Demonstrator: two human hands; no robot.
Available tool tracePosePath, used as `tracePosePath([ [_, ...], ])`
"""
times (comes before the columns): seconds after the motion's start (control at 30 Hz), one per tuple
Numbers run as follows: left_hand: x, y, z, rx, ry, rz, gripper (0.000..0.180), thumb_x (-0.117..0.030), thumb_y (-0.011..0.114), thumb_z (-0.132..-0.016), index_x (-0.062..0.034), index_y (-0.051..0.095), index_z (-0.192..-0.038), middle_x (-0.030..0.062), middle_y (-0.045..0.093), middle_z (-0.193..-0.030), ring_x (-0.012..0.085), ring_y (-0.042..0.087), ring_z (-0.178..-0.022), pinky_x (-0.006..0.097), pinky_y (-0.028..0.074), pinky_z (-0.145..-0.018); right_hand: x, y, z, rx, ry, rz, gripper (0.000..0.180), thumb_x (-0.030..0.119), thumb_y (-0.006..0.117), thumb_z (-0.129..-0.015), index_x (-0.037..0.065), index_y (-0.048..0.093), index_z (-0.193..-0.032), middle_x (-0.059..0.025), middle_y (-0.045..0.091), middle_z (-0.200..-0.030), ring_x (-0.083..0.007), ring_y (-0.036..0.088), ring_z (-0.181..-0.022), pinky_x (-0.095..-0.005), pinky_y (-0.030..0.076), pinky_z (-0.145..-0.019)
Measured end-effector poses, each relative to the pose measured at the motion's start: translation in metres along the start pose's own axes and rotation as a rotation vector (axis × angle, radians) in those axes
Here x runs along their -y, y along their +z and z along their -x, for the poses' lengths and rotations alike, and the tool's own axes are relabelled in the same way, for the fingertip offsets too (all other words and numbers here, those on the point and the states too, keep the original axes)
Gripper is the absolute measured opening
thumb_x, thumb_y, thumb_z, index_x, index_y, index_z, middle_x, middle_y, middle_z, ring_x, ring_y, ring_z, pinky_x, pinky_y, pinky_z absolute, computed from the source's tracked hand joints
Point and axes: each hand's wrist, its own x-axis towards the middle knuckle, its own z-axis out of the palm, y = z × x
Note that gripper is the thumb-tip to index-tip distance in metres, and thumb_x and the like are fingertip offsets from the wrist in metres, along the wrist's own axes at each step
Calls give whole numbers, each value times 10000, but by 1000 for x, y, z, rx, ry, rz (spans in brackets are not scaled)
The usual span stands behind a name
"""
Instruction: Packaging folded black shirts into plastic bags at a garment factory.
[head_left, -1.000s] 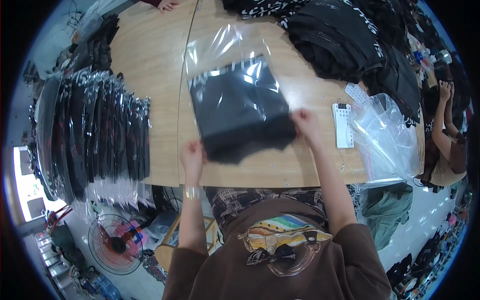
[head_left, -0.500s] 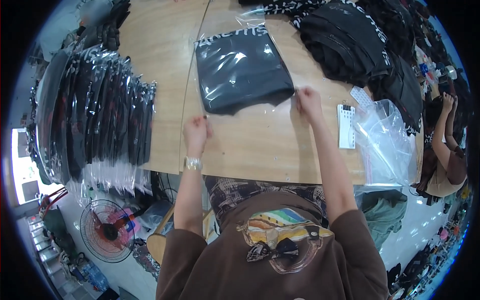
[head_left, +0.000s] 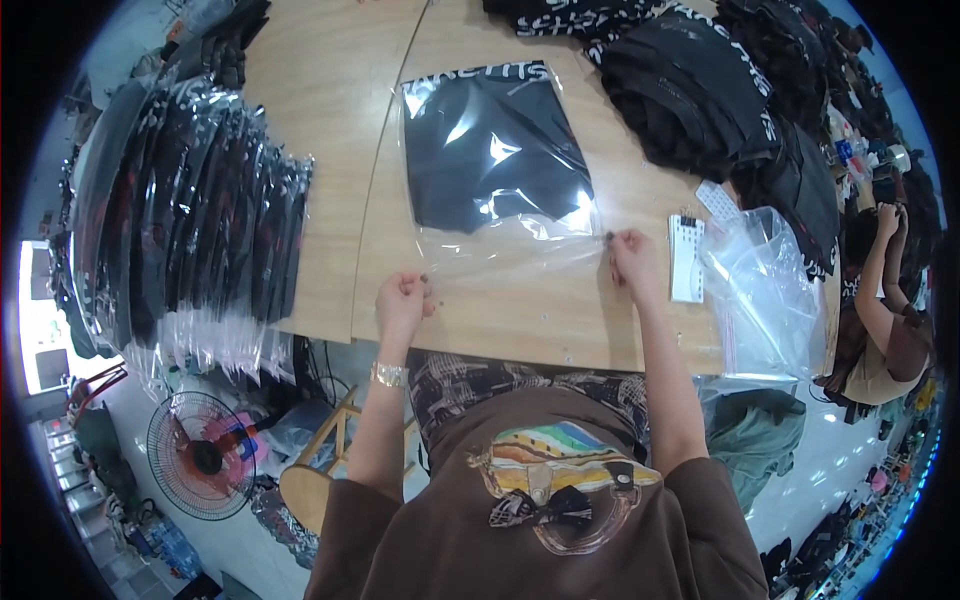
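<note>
A folded black garment (head_left: 485, 155) with white lettering along its far edge lies flat on the wooden table, inside a clear plastic bag (head_left: 515, 262). The bag's near end reaches past the garment as bare film, stretched between my two hands. My left hand (head_left: 402, 305) pinches the near left corner, fingers closed. At the near right corner, my right hand (head_left: 634, 265) is also closed on the film. Both hands are apart from the garment itself, just on its near side.
Bagged black garments (head_left: 200, 220) stand in a row at the left. Heaped unbagged black garments (head_left: 690, 90) occupy the far right. Near my right hand lie a clipped stack of white tags (head_left: 687, 260) and loose clear bags (head_left: 765, 290). A fan (head_left: 203, 455) stands below left; another person (head_left: 880, 320) is at right.
Both hands have come toward me with the bag's near edge, and bare film now shows between them. The loose film beyond the garment's far edge has been drawn in; the garment has shifted little.
</note>
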Motion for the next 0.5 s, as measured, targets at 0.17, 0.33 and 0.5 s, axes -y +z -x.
tracePosePath([
  [0.17,-7,-2,16,191,-62,28,169,-163,561,-836,-24,557,-931,55,616,-691,117,588,-486,215,425,-390,-7,-11,10,-37,-4,-104,111,125,498,-846,20,530,-835,-45,495,-525,-128,476,-387,-285,350,-338],
  [0.33,-9,-28,27,321,-139,94,201,-203,539,-848,-27,564,-940,51,624,-796,102,604,-560,196,422,-438,32,2,75,-264,-382,497,163,123,543,-821,18,558,-945,-137,574,-696,-250,581,-618,-350,454,-576],
  [0.5,-6,-19,22,362,-102,28,214,-218,522,-862,-18,597,-852,44,621,-737,88,579,-525,204,412,-433,26,75,94,160,-988,415,156,139,603,-768,87,566,-911,-87,545,-803,-266,573,-681,-361,460,-585],
])
